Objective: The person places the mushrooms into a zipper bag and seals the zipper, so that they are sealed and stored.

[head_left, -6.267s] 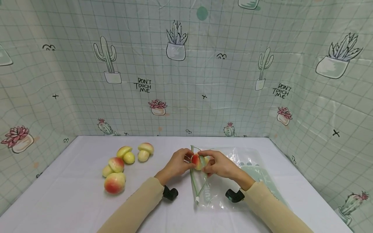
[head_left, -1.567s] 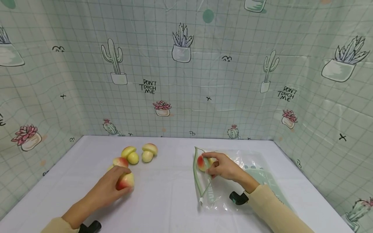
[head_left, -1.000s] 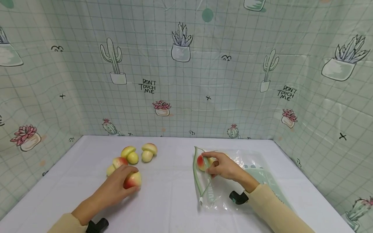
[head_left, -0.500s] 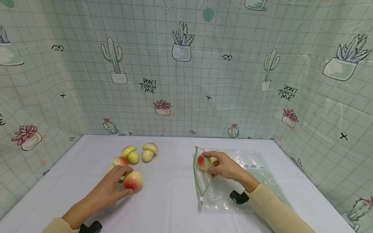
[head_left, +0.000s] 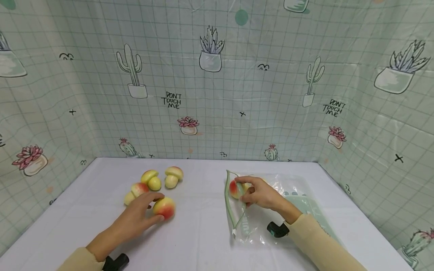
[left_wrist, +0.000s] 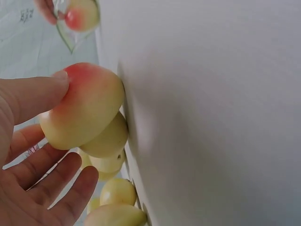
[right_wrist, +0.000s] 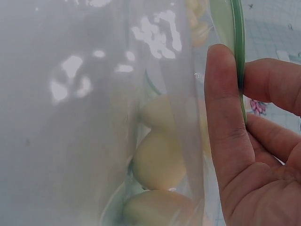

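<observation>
In the head view my left hand (head_left: 133,217) holds a yellow toy mushroom (head_left: 164,208) with a red patch, low over the white table. The left wrist view has my thumb on its cap (left_wrist: 89,101) and the index finger at its far side; the other fingers are spread apart. My right hand (head_left: 262,194) pinches the green zip edge (right_wrist: 239,52) of a clear zip bag (head_left: 257,227) between thumb and finger. One toy mushroom (head_left: 234,189) shows at the bag's mouth, partly behind the fingers. Through the plastic, the right wrist view reveals several yellow mushroom pieces (right_wrist: 160,160).
Three more toy mushrooms lie at the left back: one (head_left: 137,191) beside my left hand, one (head_left: 151,180) behind it and one (head_left: 174,177) to the right. The bag lies flat across the right of the white table (head_left: 200,241). A patterned curtain (head_left: 220,94) surrounds the table.
Earlier both hands were at the bag's mouth; my left hand then went to the left-hand mushroom. That mushroom has since shifted right with the hand. My right hand stays on the bag edge.
</observation>
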`<move>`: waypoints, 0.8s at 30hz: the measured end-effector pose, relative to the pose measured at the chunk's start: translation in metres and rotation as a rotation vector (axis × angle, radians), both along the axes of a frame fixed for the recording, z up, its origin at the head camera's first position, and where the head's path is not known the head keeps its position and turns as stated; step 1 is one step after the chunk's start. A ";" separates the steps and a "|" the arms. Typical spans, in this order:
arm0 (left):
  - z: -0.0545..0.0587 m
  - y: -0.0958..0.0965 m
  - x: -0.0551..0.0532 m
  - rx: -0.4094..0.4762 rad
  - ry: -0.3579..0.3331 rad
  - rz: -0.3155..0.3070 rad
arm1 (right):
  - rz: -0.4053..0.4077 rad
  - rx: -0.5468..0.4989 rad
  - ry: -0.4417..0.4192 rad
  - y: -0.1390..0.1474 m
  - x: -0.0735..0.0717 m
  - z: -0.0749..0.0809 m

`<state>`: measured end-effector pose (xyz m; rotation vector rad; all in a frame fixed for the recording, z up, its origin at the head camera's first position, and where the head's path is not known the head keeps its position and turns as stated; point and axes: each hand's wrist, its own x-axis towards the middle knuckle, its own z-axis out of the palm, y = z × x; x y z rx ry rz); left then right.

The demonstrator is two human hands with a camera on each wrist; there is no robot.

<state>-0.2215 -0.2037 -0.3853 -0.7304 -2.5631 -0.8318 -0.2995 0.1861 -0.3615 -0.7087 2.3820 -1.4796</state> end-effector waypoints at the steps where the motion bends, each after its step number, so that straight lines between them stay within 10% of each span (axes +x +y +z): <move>1: 0.000 0.002 -0.001 0.004 0.004 -0.003 | 0.000 0.001 -0.001 0.000 0.000 0.000; 24: 0.001 0.012 -0.022 -0.033 -0.103 -0.069 | 0.004 0.003 -0.007 0.000 0.000 0.000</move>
